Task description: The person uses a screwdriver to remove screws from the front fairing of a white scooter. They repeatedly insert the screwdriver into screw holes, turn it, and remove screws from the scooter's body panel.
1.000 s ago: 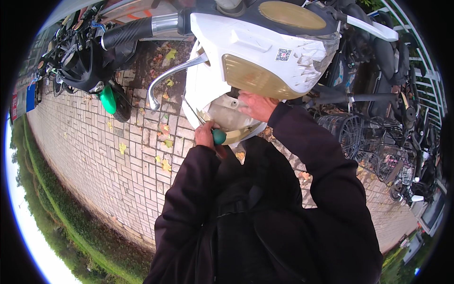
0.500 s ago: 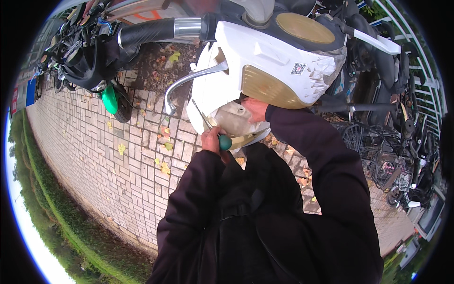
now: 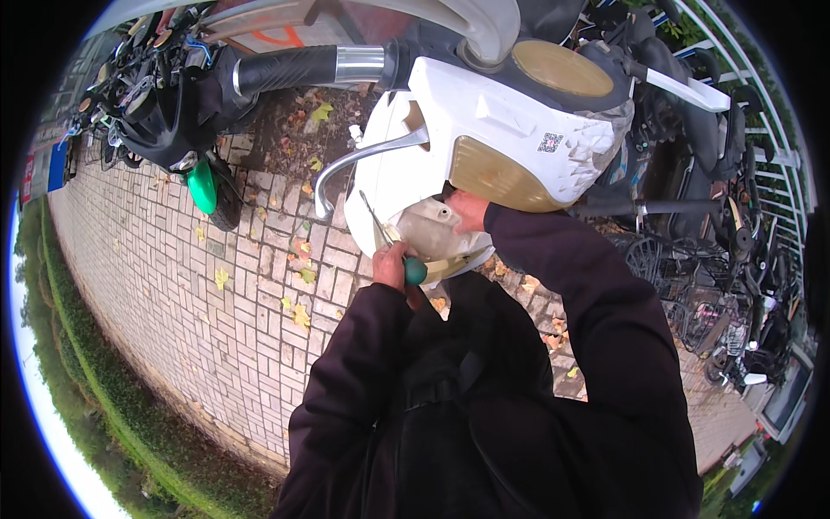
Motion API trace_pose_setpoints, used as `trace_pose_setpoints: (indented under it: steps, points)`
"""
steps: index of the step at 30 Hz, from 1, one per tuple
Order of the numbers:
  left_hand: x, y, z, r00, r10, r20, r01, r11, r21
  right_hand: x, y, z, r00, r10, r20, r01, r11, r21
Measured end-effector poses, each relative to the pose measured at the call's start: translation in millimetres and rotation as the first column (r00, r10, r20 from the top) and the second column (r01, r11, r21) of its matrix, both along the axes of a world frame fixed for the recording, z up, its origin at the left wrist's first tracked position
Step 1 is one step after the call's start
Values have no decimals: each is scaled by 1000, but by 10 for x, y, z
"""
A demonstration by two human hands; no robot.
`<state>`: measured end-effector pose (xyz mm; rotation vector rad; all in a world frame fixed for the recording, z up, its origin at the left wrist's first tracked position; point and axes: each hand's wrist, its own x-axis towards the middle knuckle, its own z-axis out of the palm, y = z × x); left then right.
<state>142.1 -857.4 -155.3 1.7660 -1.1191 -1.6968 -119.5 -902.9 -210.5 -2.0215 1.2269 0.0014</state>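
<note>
My left hand [image 3: 390, 263] is closed around a screwdriver [image 3: 416, 272] with a round green handle. Its thin metal shaft slants up and away from my fist, along the edge of the white front panel [image 3: 374, 192] of an electric scooter. My right hand [image 3: 469, 213] reaches into the opening below the amber headlight lens [image 3: 496, 176]. Its fingertips go out of sight behind the housing, beside a dull, translucent inner shell [image 3: 428, 225]. Whether those fingers hold anything is hidden.
A black handlebar grip [image 3: 285, 71] and a silver brake lever [image 3: 367, 157] stick out to the left. Another scooter with a green fender [image 3: 201, 188] stands farther left. Bikes with wire baskets [image 3: 692, 277] crowd the right. Leaves lie on the brick paving [image 3: 259, 346].
The scooter front sits slightly farther right and lower in view. My left hand has shifted a little right with the screwdriver; my right hand stays at the opening.
</note>
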Motion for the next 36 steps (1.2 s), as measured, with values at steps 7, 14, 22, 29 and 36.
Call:
trace_pose_setpoints:
  steps: [7,14,22,29,36]
  points:
    - [-42,-43,48,986,137,-90,-126,984,122,30,-70,202,978,-203,46,200,978,61]
    - [-5,-41,134,984,115,-135,-103,991,89,191,-153,302,829,-541,144,559,814,-161]
    - [40,-54,97,992,76,-100,-63,990,125,354,-215,146,869,-486,91,486,808,-334]
    - [50,-84,140,992,55,-117,-39,990,134,422,-281,129,887,-461,24,436,821,-369]
    - [49,-91,184,980,127,-152,-91,970,225,441,-330,109,895,-447,-18,407,830,-382]
